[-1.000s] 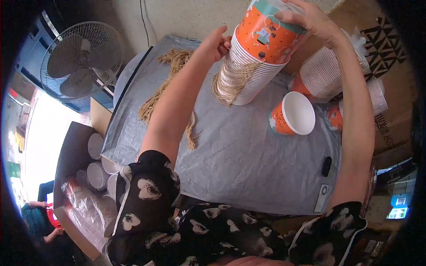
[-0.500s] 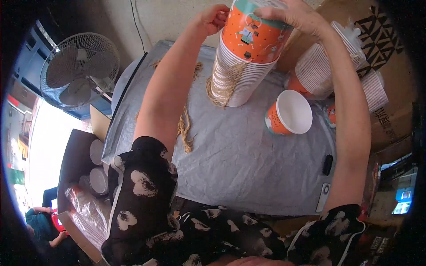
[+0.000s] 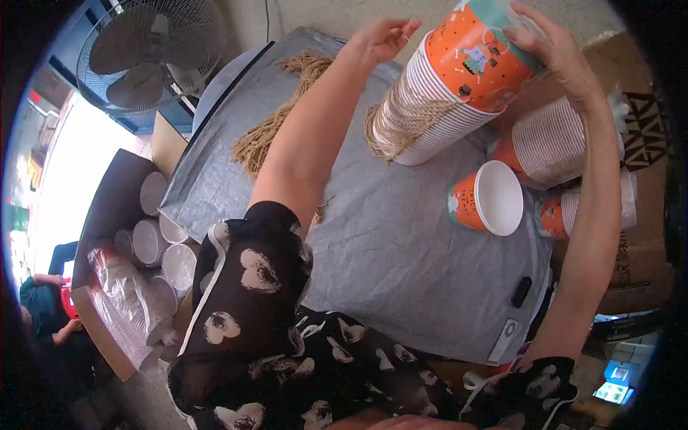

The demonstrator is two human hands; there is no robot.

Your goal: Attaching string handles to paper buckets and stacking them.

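Near the far edge of the table (image 3: 401, 272), the cup stack (image 3: 459, 84) is gripped by the right hand (image 3: 561, 55); left hand (image 3: 384, 40) grip cannot be determined.

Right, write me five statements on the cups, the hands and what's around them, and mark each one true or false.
1. The right hand is on the turquoise end of the tall cup stack. True.
2. The left hand is wrapped around the single cup. False: it is up beside the tall stack, to its left, away from that cup.
3. Tan strands lie against the white rims of the tall stack. True.
4. The single cup is orange inside. False: its inside is white; the orange is on its outside.
5. The fan stands at the right of the picture. False: it is at the upper left.
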